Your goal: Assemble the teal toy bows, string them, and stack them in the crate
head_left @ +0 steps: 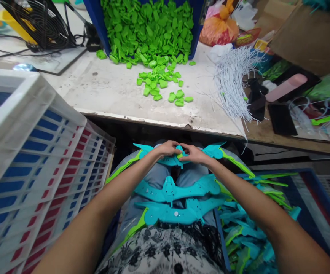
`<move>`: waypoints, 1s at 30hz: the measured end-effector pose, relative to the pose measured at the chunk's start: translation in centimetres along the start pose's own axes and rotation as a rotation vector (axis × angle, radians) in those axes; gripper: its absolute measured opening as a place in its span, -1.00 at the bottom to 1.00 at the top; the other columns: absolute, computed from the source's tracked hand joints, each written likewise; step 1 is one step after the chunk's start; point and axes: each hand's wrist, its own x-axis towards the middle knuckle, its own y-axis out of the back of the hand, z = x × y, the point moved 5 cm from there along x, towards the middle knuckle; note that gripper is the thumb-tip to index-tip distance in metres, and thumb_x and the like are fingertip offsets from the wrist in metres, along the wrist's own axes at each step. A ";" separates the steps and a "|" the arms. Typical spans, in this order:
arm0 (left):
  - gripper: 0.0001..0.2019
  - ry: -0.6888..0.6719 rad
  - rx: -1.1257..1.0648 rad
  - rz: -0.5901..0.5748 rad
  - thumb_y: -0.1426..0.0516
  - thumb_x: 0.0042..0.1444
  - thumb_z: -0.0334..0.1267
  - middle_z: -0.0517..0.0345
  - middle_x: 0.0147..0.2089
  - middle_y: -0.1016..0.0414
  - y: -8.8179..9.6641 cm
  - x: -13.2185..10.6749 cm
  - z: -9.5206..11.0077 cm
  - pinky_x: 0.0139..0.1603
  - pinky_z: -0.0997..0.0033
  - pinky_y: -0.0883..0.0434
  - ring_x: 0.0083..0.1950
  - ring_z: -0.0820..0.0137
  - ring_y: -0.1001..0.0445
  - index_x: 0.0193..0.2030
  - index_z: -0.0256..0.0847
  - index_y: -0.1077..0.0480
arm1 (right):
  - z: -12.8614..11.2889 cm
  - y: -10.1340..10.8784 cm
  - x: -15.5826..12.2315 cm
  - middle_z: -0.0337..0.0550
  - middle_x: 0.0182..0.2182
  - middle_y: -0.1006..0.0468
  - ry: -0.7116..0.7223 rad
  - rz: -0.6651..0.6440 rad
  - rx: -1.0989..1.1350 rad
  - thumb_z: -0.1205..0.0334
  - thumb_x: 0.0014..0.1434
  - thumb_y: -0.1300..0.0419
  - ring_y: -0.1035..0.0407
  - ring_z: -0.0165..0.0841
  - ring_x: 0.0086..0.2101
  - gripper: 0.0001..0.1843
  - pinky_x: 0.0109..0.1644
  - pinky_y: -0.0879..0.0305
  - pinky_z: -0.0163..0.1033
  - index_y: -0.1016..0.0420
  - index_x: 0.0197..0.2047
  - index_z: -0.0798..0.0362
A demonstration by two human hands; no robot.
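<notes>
A teal, wing-shaped plastic part [169, 161] with lime-green arms lies across my knees. My left hand [168, 148] closes on its middle from the left. From the right, my right hand [193, 154] has thumb and fingers around a small green plastic piece [179, 155] set against the teal centre. Fingers partly hide where the two meet. Closer to my body, a second teal part [179, 192] rests on my lap, its raised centre tab showing. Just below it is a third teal part [170, 215] with a green arm at its left end.
A blue bin [98, 23] of small green pieces stands on the worktable [110, 93], some pieces spilled in front. White ties [231, 83] and a phone [282, 119] lie right. A white crate [56, 99] flanks my left; teal-green parts [247, 239] fill a container at right.
</notes>
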 end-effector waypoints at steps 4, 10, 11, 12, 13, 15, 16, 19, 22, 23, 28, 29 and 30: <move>-0.70 0.006 0.014 0.058 -0.23 -0.10 -0.35 0.25 -0.47 -0.36 -0.2 -0.3 0.0 -0.54 0.60 -0.26 -0.45 0.50 -0.34 -0.17 -0.30 -0.38 | -0.4 0.1 0.1 -0.26 -0.34 -0.53 -0.049 0.021 -0.091 0.13 -0.22 -0.40 -0.42 -0.32 -0.34 -0.14 -0.31 -0.30 -0.29 -0.28 0.19 -0.03; -0.73 -0.118 0.112 0.081 -0.18 -0.01 -0.34 0.16 -0.33 -0.46 -0.2 -0.8 0.7 -0.30 0.48 -0.39 -0.30 0.41 -0.43 -0.13 -0.30 -0.37 | -4.2 1.2 -2.3 -0.15 -0.28 -0.58 0.084 0.061 -0.349 0.11 -0.05 -0.30 -0.45 -0.22 -0.26 -0.47 -0.27 -0.26 -0.27 -0.44 0.04 -0.03; -0.69 -0.154 0.171 0.112 -0.18 0.00 -0.31 0.13 -0.28 -0.47 -0.2 -1.1 0.9 -0.23 0.43 -0.40 -0.25 0.38 -0.44 -0.08 -0.29 -0.35 | -5.3 2.1 -2.4 -0.14 -0.29 -0.58 0.124 0.117 -0.402 0.11 0.02 -0.25 -0.44 -0.21 -0.26 -0.63 -0.27 -0.26 -0.26 -0.50 -0.06 -0.03; -0.65 -0.198 0.254 0.162 -0.18 0.01 -0.28 0.09 -0.22 -0.48 -0.2 -1.5 1.1 -0.16 0.38 -0.40 -0.18 0.33 -0.44 -0.03 -0.27 -0.33 | -6.3 3.5 -2.3 -0.13 -0.30 -0.58 0.159 0.205 -0.433 0.11 0.09 -0.18 -0.44 -0.22 -0.27 -0.75 -0.27 -0.25 -0.25 -0.54 -0.16 -0.03; -0.63 -0.252 0.364 0.230 -0.16 0.05 -0.25 0.05 -0.15 -0.47 -0.4 -2.1 1.4 -0.08 0.32 -0.39 -0.11 0.29 -0.44 0.01 -0.26 -0.31 | -7.2 5.1 -1.9 -0.12 -0.31 -0.58 0.190 0.321 -0.445 0.11 0.17 -0.10 -0.43 -0.23 -0.27 -0.76 -0.24 -0.25 -0.24 -0.55 -0.22 -0.02; -0.66 -0.357 0.615 0.364 -0.08 0.14 -0.21 -0.07 0.02 -0.41 -1.4 -3.6 1.6 0.07 0.20 -0.32 0.05 0.19 -0.37 0.05 -0.25 -0.29 | -8.6 8.9 -0.3 -0.07 -0.26 -0.56 0.249 0.571 -0.453 0.18 0.25 0.03 -0.39 -0.23 -0.21 -0.69 -0.13 -0.23 -0.20 -0.53 -0.21 0.03; -0.65 -0.394 0.721 0.404 -0.05 0.17 -0.20 -0.14 0.12 -0.33 -2.1 -4.3 1.4 0.12 0.16 -0.28 0.13 0.14 -0.31 0.07 -0.26 -0.28 | -9.0 10.7 1.0 -0.03 -0.19 -0.55 0.275 0.672 -0.470 0.23 0.24 0.05 -0.35 -0.20 -0.15 -0.68 -0.06 -0.21 -0.17 -0.52 -0.15 0.06; -0.42 -0.444 0.934 0.390 -0.12 0.11 -0.14 -0.29 0.35 0.02 -4.3 -5.6 0.3 0.20 0.07 -0.19 0.29 0.00 -0.10 0.23 -0.33 -0.11 | -9.3 13.9 6.0 0.05 0.04 -0.42 0.301 0.737 -0.548 0.31 0.17 -0.03 -0.19 -0.11 0.02 -0.62 0.07 -0.11 -0.07 -0.42 0.04 0.15; -0.10 -0.436 1.048 0.307 -0.26 -0.05 -0.14 -0.34 0.40 0.23 -5.1 -5.5 -0.6 0.19 0.03 -0.19 0.31 -0.07 -0.05 0.33 -0.32 0.12 | -8.9 14.6 9.9 0.07 -0.03 -0.45 0.233 0.678 -0.595 0.22 0.19 -0.04 -0.18 -0.07 -0.02 -0.62 0.03 -0.11 -0.02 -0.42 0.04 0.10; -0.09 -0.422 1.072 0.289 -0.27 -0.07 -0.17 -0.32 0.41 0.23 -5.0 -5.3 -0.6 0.17 0.04 -0.21 0.30 -0.06 -0.09 0.34 -0.30 0.14 | -8.8 14.6 10.3 0.07 -0.08 -0.47 0.212 0.671 -0.609 0.18 0.20 -0.03 -0.18 -0.07 -0.05 -0.65 0.01 -0.11 -0.02 -0.46 0.00 0.08; -0.41 -0.370 1.003 0.182 -0.18 0.01 -0.21 -0.17 0.17 -0.32 -2.6 -4.4 2.0 -0.02 0.26 -0.32 0.06 0.11 -0.39 0.20 -0.26 -0.16 | -7.1 15.1 7.6 0.07 -0.18 -0.48 0.194 0.654 -0.609 0.21 0.18 -0.05 -0.25 -0.14 -0.15 -0.69 0.01 -0.11 -0.07 -0.51 -0.10 0.13; -0.50 -0.375 0.964 0.123 -0.17 0.02 -0.16 -0.10 0.03 -0.44 -2.2 -4.2 2.8 -0.10 0.32 -0.33 -0.03 0.14 -0.44 0.11 -0.24 -0.27 | -6.4 15.2 6.5 0.05 -0.19 -0.49 0.224 0.639 -0.595 0.21 0.17 -0.06 -0.26 -0.15 -0.15 -0.69 0.01 -0.12 -0.09 -0.50 -0.09 0.13; -0.60 -0.373 0.922 0.054 -0.17 0.02 -0.10 -0.01 -0.13 -0.50 -1.8 -3.9 3.4 -0.19 0.36 -0.32 -0.13 0.18 -0.47 -0.01 -0.23 -0.36 | -5.7 15.3 5.4 0.03 -0.19 -0.50 0.266 0.618 -0.582 0.21 0.16 -0.08 -0.27 -0.16 -0.15 -0.69 0.00 -0.14 -0.10 -0.50 -0.09 0.12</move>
